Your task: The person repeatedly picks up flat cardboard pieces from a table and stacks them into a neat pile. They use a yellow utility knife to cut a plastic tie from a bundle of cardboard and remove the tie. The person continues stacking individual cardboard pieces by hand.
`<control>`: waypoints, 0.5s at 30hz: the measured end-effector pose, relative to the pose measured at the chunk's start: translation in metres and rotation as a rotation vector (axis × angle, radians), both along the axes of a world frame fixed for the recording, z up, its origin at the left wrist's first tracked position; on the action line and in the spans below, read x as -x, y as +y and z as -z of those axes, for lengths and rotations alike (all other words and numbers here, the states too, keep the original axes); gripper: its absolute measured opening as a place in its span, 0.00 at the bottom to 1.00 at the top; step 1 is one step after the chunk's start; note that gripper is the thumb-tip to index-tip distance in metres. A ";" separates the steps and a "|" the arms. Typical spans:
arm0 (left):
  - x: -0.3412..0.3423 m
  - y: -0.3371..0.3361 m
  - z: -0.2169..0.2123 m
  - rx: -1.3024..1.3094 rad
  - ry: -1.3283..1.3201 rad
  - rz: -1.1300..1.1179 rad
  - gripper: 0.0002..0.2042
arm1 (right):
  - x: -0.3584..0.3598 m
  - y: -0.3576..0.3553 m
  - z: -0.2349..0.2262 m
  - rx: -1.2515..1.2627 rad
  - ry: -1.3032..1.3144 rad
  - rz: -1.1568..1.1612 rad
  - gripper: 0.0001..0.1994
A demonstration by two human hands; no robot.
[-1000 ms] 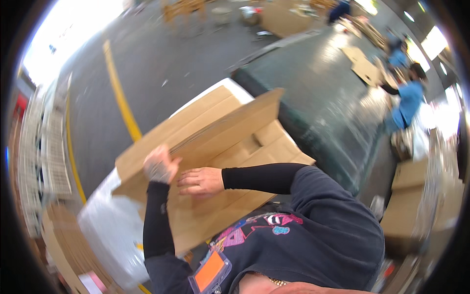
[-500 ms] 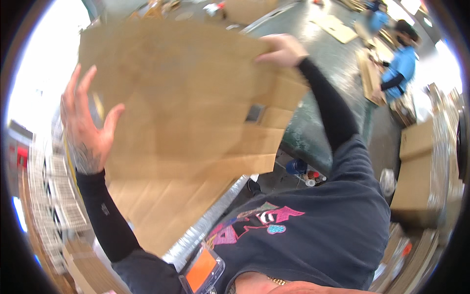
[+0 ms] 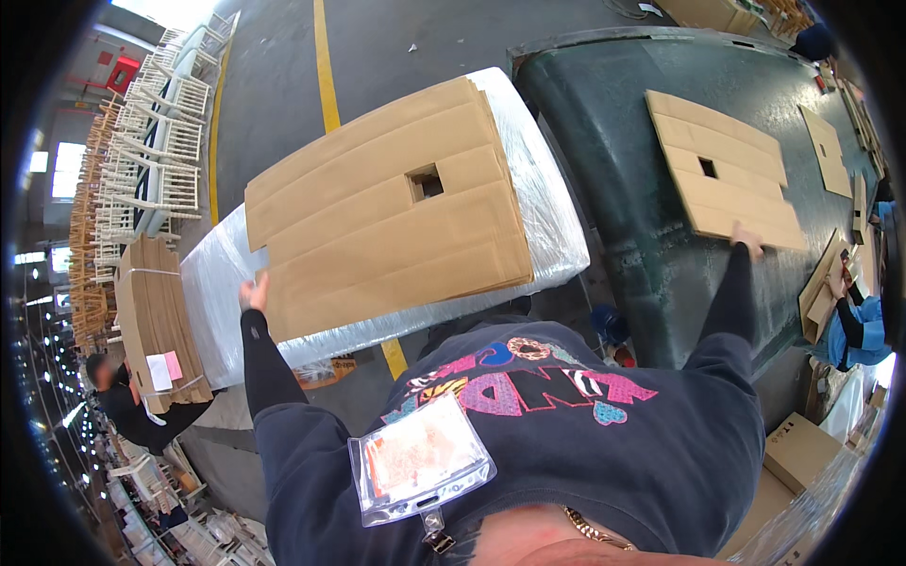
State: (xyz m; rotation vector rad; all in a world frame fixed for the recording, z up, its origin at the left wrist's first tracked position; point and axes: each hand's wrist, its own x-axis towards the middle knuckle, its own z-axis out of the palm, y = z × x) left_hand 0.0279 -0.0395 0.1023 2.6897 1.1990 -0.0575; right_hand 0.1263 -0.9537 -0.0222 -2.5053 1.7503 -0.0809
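Observation:
A stack of flat brown cardboard sheets (image 3: 377,255) with a square cutout lies on a long bundle wrapped in clear film (image 3: 557,226). My left hand (image 3: 253,292) is at the stack's left edge by a notch, its fingers partly stretched out; whether it touches the cardboard is hard to tell. To the right, a single cardboard sheet (image 3: 727,179) with a similar cutout lies on the dark green table (image 3: 604,123). My right hand (image 3: 747,239) is closed on that sheet's near edge, arm reaching out to the right.
White chair frames (image 3: 170,141) are stacked along the far left. A person in dark clothes is beside an upright strapped cardboard bundle (image 3: 156,302). Another person in blue (image 3: 854,330) handles cardboard at the table's right end. A boxed pile (image 3: 802,453) stands at lower right.
The cardboard sheet raised before me now lies on the green table to the right, my right hand at its edge. My left hand has lowered to the stack. My view has turned.

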 end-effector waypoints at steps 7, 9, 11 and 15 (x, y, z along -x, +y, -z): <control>0.011 0.077 0.046 0.150 0.025 -0.145 0.51 | 0.026 0.321 0.049 -0.814 -0.572 -0.888 0.31; 0.011 0.109 0.073 0.205 -0.014 -0.156 0.52 | 0.030 0.388 0.052 -0.967 -0.566 -0.776 0.35; 0.010 0.135 0.088 0.230 -0.045 -0.191 0.51 | 0.033 0.432 0.048 -0.910 -0.453 -0.737 0.33; 0.005 0.167 0.127 0.480 -0.135 -0.107 0.49 | 0.040 0.451 0.046 -0.845 -0.414 -0.717 0.30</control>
